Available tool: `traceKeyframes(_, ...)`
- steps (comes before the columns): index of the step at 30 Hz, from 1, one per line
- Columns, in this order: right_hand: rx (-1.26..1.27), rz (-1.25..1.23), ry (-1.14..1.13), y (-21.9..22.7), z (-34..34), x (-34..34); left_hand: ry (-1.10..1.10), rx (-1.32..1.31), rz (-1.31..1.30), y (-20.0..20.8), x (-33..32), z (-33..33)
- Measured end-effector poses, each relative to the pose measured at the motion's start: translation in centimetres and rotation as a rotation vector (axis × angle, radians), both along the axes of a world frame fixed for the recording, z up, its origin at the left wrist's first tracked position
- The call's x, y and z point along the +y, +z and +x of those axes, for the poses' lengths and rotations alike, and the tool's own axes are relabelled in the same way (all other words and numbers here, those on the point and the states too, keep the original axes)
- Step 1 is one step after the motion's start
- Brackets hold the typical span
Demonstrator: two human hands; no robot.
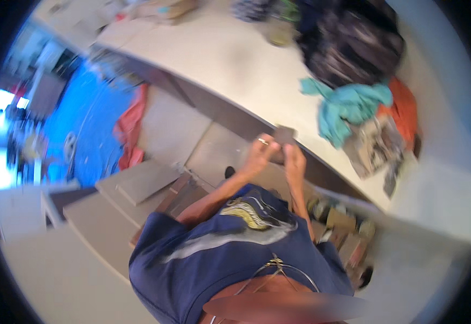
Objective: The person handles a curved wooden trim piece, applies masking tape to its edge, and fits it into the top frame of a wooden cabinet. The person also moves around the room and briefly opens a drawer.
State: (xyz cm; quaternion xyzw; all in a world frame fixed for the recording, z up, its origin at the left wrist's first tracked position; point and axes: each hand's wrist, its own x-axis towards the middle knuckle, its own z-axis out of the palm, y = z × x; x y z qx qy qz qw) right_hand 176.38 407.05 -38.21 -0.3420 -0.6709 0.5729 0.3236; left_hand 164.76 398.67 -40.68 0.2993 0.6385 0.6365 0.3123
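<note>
Just off the front edge of the white worktop, a small grey-brown rectangular piece (284, 135) sits between my two hands; blur hides what it is exactly. My left hand (261, 154), with a ring on one finger, is closed on its left side. On the near right side, my right hand (295, 162) pinches the same piece with its fingers together. The part of the piece under the fingers is hidden. Right of my hands, a crumpled turquoise cloth (349, 108) lies on the worktop (230, 75).
Beside the turquoise cloth are an orange cloth (404, 110), a beige bag (373, 140) and a dark bundle (354, 40). A jar (281, 32) stands farther back. Flat brown boards (98, 216) lie at the left; jars and blocks (341, 220) are below right. Red fabric (133, 129) hangs near blue sheeting (87, 119).
</note>
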Motion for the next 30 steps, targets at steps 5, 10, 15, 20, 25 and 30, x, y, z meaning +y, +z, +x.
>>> traceKeyframes(5, -0.375, 0.540, 0.008, 1.1, 5.1, 7.9, 0.173, -0.159, -0.124, -1.0, -2.6, -3.5)
traceKeyframes(10, -0.874, 0.893, -0.283, 5.4, 13.1, 22.0, 0.059, -0.305, -0.056, -3.4, -4.7, -5.6)
traceKeyframes(15, -1.366, 0.520, -0.129, 7.1, 18.4, 24.6, 0.146, -0.390, -0.137, -3.3, -6.0, -4.6)
traceKeyframes(20, -1.019, 0.605, -0.149, 7.7, 21.2, 20.5, 0.151, -0.378, -0.146, -2.5, -4.2, -2.9)
traceKeyframes(25, -0.931, 0.662, -0.135, 11.6, 25.0, 19.0, 0.041, -0.365, -0.145, -1.8, -1.8, -2.5)
traceKeyframes(30, -0.881, 0.752, -0.154, 12.8, 27.2, 19.6, -0.074, -0.343, -0.181, -0.9, -0.3, -2.3)
